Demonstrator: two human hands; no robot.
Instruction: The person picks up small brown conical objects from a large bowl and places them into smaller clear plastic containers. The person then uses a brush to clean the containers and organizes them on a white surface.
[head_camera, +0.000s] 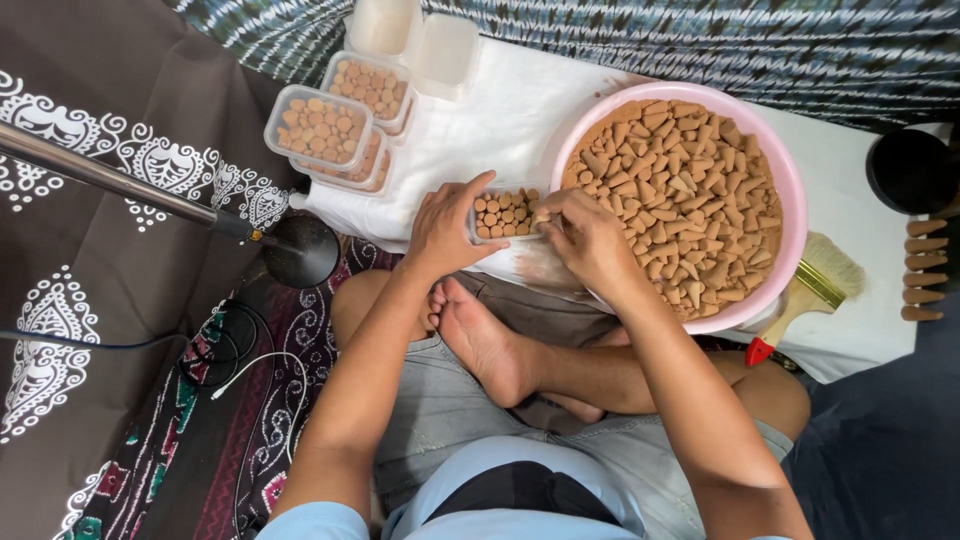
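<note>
head view: small box half filled, cones can fall out of line

head view looks down on a small clear box (505, 213), which lies on the white cloth (500, 120) just left of the pink basin (790, 190) and just beyond the person's crossed legs. brown cones (497, 212) stand in rows inside it, and the right part of the box is hidden by the fingers.

the left hand (447, 228) is curled around the left end of the box and holds it steady. the right hand (585, 235) is nearly closed, its fingertips pinched at the right edge of the box; probably one cone is between them, but i cannot tell for sure.

risks, as i judge them: the box sits close to the near edge of the cloth, so a push from the right hand could slide or tip it toward the legs. the standing cones could fall like dominoes if a finger touches them. the wrist hangs over the basin rim, so loose cones (680, 190) may spill.

farther left, filled boxes (320, 125) are stacked; a brush (810, 290) lies at the right.
</note>
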